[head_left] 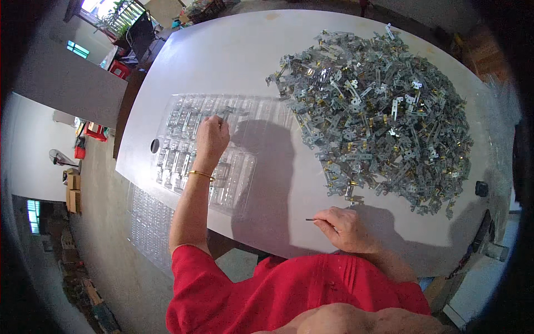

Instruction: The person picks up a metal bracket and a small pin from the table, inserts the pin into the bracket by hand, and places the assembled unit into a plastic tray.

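My left hand [212, 138], with a gold bangle at its wrist, is over a clear plastic tray [250, 161] with several molded rows. Its fingers are pinched around a small grey metal piece [227, 111] at the tray's far part. Similar metal pieces [177, 161] lie in the left and far compartments. Closer to the table's front edge, my right hand [346, 229] is closed, and a thin dark rod [310, 219] sticks out leftward from its fingers. What kind of tool the rod is cannot be made out. A few loose metal parts [350, 192] lie just beyond that hand.
A large heap of grey and brass-coloured metal parts [378, 111] covers the right side of the white table [222, 55]. A round hole [154, 146] is near the left edge. More clear trays [147, 220] are below that edge. A small black object [481, 188] sits at right.
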`<state>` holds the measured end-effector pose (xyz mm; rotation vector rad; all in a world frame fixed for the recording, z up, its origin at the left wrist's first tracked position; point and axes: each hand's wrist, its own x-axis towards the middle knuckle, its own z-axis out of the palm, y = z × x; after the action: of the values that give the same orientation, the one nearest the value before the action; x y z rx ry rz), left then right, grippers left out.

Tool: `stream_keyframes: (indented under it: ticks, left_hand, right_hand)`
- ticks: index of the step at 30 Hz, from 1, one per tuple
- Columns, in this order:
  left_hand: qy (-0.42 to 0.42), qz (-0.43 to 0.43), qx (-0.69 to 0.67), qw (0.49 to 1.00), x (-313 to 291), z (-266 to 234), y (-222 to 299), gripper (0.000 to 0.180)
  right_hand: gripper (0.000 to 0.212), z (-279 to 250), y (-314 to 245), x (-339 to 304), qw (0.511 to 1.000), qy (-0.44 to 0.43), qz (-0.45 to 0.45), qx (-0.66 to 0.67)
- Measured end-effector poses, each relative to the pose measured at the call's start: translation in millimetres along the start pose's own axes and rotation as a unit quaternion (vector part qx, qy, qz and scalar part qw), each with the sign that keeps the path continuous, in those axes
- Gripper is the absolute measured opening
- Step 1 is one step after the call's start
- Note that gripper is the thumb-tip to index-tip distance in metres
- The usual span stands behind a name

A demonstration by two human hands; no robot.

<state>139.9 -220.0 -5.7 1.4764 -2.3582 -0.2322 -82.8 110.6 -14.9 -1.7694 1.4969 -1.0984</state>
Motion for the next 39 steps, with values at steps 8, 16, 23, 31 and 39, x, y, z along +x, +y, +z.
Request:
stream_keyframes:
  ticks: [8, 16, 23, 31, 39]
  left_hand:
    - [-0.054, -0.041, 0.053, 0.996, 9.4, 6.5, 4.4, 0.021]
    - [0.021, 0.038, 0.157, 0.987, -15.2, -22.4, 42.3, 0.026]
    - [0.009, 0.153, -0.026, 0.988, -92.5, -27.0, 118.4, 0.009]
    - [-0.091, 0.366, -0.126, 0.917, -155.4, 12.5, 168.0, 0.032]
    - [-0.170, 0.446, -0.105, 0.872, -159.1, 22.7, 190.4, 0.051]
  right_hand:
    - [0.010, -1.9, 2.1, 1.4, 1.000, 0.009, -0.009, -0.018]
    - [0.011, 0.5, 5.1, 3.4, 1.000, 0.028, -0.006, 0.004]
    - [0.011, 7.8, 0.8, -7.6, 0.998, 0.031, -0.022, 0.052]
    - [0.009, -12.9, -19.7, -3.9, 0.961, -0.078, -0.067, 0.258]
    - [0.007, -32.0, -30.7, -2.3, 0.943, -0.102, -0.062, 0.311]
